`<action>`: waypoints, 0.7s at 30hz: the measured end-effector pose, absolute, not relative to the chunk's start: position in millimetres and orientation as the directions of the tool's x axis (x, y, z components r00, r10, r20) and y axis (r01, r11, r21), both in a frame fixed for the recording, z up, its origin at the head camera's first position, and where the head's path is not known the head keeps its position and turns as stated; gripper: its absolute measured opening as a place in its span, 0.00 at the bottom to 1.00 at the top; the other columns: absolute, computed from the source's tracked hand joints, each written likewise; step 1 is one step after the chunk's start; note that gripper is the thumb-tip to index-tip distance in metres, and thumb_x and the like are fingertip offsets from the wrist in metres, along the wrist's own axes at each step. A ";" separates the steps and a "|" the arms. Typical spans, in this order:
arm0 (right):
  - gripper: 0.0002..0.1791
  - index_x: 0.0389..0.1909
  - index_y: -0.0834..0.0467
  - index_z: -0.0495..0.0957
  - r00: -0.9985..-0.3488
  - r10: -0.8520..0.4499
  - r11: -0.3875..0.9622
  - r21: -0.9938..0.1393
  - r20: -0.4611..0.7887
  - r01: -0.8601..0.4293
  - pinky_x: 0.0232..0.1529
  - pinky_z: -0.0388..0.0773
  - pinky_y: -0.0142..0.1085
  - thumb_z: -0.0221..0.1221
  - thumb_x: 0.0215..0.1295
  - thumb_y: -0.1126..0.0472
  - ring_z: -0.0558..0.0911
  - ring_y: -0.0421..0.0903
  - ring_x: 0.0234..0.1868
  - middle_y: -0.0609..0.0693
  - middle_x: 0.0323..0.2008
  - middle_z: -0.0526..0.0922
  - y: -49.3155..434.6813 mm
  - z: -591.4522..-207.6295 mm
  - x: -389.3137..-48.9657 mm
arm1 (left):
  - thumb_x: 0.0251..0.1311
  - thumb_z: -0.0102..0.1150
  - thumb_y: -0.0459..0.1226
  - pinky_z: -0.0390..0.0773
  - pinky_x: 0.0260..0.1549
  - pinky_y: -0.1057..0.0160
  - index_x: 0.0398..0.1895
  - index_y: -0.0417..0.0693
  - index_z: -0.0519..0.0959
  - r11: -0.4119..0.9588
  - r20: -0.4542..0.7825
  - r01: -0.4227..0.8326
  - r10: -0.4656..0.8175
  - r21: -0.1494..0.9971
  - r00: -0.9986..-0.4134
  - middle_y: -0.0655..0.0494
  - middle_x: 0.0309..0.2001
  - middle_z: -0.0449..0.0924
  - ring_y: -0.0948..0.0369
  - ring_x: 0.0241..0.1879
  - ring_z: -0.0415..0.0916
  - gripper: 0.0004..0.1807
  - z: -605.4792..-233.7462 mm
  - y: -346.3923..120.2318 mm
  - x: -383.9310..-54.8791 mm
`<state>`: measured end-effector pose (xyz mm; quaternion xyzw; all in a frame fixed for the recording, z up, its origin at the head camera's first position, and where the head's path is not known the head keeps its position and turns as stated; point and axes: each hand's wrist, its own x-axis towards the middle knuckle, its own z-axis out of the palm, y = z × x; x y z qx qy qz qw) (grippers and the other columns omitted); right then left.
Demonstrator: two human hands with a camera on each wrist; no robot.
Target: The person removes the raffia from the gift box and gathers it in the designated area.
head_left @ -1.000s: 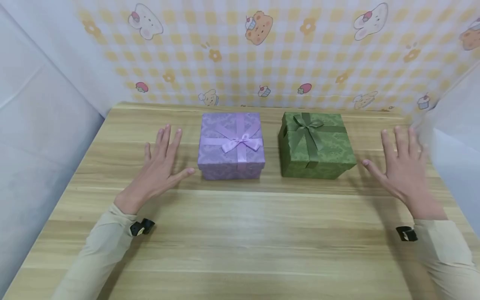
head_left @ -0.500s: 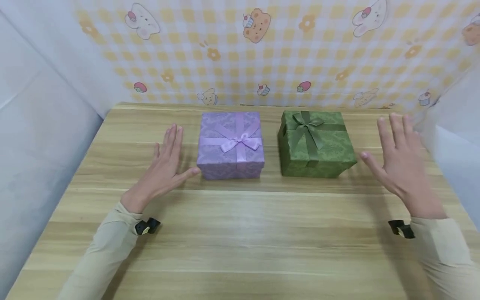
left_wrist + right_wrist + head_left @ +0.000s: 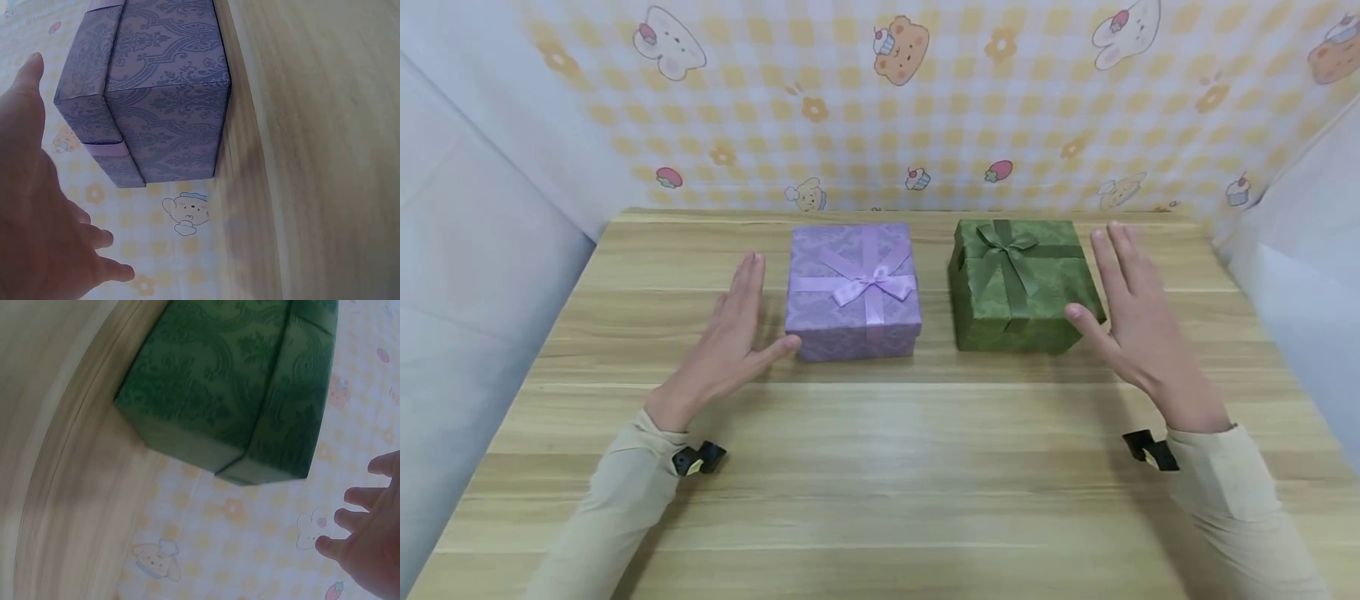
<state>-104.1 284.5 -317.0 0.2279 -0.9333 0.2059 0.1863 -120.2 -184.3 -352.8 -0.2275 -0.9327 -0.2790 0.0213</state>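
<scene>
A lidded purple gift box (image 3: pixel 853 292) with a satin ribbon bow stands near the back of the table. To its right is a lidded green gift box (image 3: pixel 1022 287), also tied with a ribbon bow. My left hand (image 3: pixel 722 342) is at the purple box's left side, fingers straight, thumb tip overlapping the box's front corner in the head view. Beside the green box's right side is my right hand (image 3: pixel 1138 325), fingers extended and thumb spread, overlapping its front right corner. In the left wrist view the purple box (image 3: pixel 169 94) shows apart from the palm; nothing lies in either hand.
The wooden table (image 3: pixel 880 483) runs back to a yellow checked cloth (image 3: pixel 850 100) with cartoon prints, hanging close behind both boxes. White panels (image 3: pixel 475 250) flank the table on the left and right. A strip of bare tabletop separates the two boxes.
My right hand has moved left, up to the green box's side. The left hand has moved slightly toward the purple box, its fingers drawn together. Both boxes stay in place on the table.
</scene>
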 end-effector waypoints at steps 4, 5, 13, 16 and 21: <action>0.46 0.73 0.58 0.43 -0.814 -0.356 0.796 -0.307 0.459 -0.522 0.67 0.38 0.49 0.40 0.64 0.31 0.40 0.54 0.71 0.58 0.72 0.42 273.0 -316.1 -105.5 | 0.58 0.51 0.62 0.36 0.64 0.43 0.73 0.52 0.27 0.717 0.223 0.456 0.400 0.528 -0.889 0.55 0.72 0.22 0.57 0.71 0.25 0.55 -353.6 -181.6 -120.7; 0.46 0.73 0.58 0.43 -0.812 -0.357 0.789 -0.315 0.462 -0.527 0.67 0.38 0.49 0.40 0.65 0.32 0.40 0.54 0.71 0.57 0.72 0.42 270.2 -315.9 -105.6 | 0.58 0.50 0.62 0.37 0.64 0.44 0.73 0.52 0.28 0.709 0.235 0.461 0.399 0.534 -0.886 0.55 0.73 0.23 0.57 0.71 0.26 0.54 -353.9 -180.7 -121.2; 0.46 0.73 0.59 0.44 -0.813 -0.374 0.750 -0.369 0.446 -0.548 0.67 0.39 0.48 0.41 0.65 0.33 0.40 0.53 0.71 0.56 0.72 0.42 249.0 -315.9 -107.4 | 0.57 0.51 0.62 0.40 0.65 0.46 0.73 0.55 0.30 0.645 0.254 0.462 0.393 0.609 -0.884 0.56 0.73 0.25 0.58 0.71 0.27 0.54 -358.1 -175.2 -122.1; 0.46 0.73 0.59 0.44 -0.808 -0.384 0.737 -0.380 0.447 -0.560 0.67 0.39 0.49 0.41 0.65 0.33 0.41 0.53 0.71 0.55 0.72 0.43 240.9 -317.3 -108.5 | 0.57 0.52 0.62 0.39 0.65 0.47 0.73 0.57 0.30 0.628 0.248 0.449 0.384 0.636 -0.889 0.57 0.73 0.25 0.59 0.71 0.27 0.53 -357.7 -173.5 -121.4; 0.45 0.73 0.57 0.44 -0.808 -0.396 0.700 -0.427 0.436 -0.573 0.67 0.41 0.50 0.41 0.65 0.33 0.42 0.51 0.71 0.52 0.73 0.43 225.8 -316.7 -107.5 | 0.57 0.54 0.60 0.38 0.65 0.48 0.73 0.59 0.29 0.600 0.236 0.437 0.386 0.670 -0.892 0.58 0.73 0.25 0.59 0.71 0.27 0.54 -357.5 -170.1 -121.3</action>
